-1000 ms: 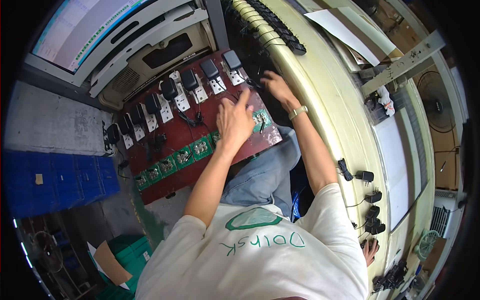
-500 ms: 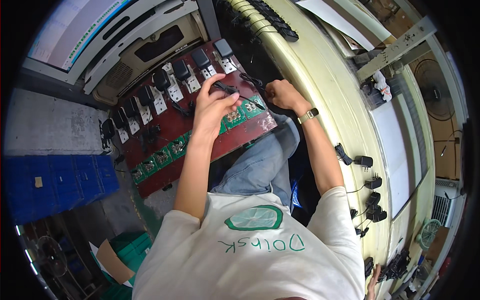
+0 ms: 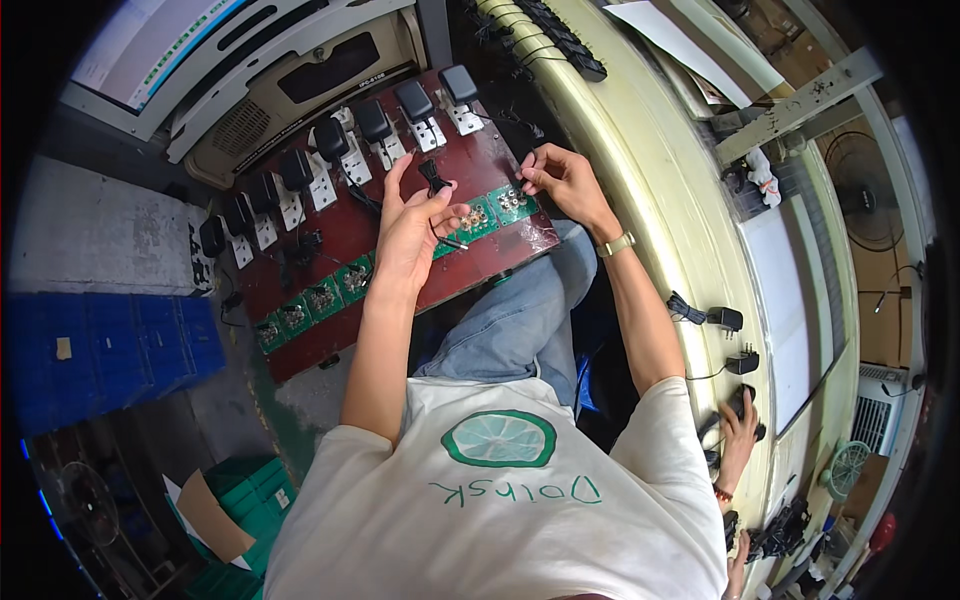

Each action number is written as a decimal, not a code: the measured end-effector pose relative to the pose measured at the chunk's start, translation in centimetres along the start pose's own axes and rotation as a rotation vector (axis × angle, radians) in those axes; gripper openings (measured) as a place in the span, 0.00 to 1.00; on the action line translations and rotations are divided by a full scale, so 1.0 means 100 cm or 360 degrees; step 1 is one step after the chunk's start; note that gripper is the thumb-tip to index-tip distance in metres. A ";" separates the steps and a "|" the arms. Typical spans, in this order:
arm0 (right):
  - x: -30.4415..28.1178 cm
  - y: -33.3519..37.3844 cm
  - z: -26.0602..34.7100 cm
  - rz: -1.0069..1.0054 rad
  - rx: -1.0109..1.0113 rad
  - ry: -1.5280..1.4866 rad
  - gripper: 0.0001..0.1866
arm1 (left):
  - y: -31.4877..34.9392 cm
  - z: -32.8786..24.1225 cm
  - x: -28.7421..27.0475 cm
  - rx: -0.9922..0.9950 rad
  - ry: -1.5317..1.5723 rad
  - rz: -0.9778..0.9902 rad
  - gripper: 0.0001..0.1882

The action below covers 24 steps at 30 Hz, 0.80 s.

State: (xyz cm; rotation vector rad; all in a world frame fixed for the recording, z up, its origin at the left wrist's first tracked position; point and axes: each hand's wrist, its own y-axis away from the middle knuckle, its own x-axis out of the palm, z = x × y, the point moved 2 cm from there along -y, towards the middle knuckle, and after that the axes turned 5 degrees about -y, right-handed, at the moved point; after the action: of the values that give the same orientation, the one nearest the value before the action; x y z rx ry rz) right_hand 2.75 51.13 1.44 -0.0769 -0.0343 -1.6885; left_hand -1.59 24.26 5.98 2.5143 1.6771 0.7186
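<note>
My left hand (image 3: 408,232) is over the middle of a dark red board (image 3: 500,245), its fingers curled around a bundled black cable (image 3: 433,178). The cable's thin end with a plug tip (image 3: 455,243) sticks out below the palm. At the board's right end, my right hand (image 3: 565,190) pinches with thumb and forefinger just above the rightmost green circuit board (image 3: 513,203); what lies between the fingertips is too small to make out. Black power adapters (image 3: 460,85) stand in a row of white sockets (image 3: 425,133) along the board's far side.
A monitor (image 3: 150,50) and a beige machine case (image 3: 330,75) stand behind the board. On my right runs a pale yellow conveyor belt (image 3: 640,190) carrying adapters (image 3: 725,319); another person's hand (image 3: 738,445) reaches onto it. Blue bins (image 3: 110,350) are at left.
My right hand has shifted from the board's right edge to above the rightmost circuit board. The plug end at my left hand has swung down. Another person's hand has come onto the belt.
</note>
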 end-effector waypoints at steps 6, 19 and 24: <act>0.006 0.005 0.004 0.0054 -0.0240 0.0426 0.03 | 0.017 0.003 -0.006 -0.0036 0.0288 -0.0064 0.41; 0.026 0.028 0.036 -0.0646 -0.0453 0.1110 0.11 | 0.021 0.000 0.009 0.0046 0.0062 0.0211 0.28; 0.084 0.056 0.057 -0.0117 -0.0135 0.1000 0.09 | 0.012 0.011 0.040 0.0224 -0.0112 0.0268 0.18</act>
State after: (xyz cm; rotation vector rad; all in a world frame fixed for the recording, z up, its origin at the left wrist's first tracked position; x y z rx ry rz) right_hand 7.50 42.53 7.62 0.3966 0.5095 -1.7220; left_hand 1.12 27.50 6.72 2.7678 1.5602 0.5312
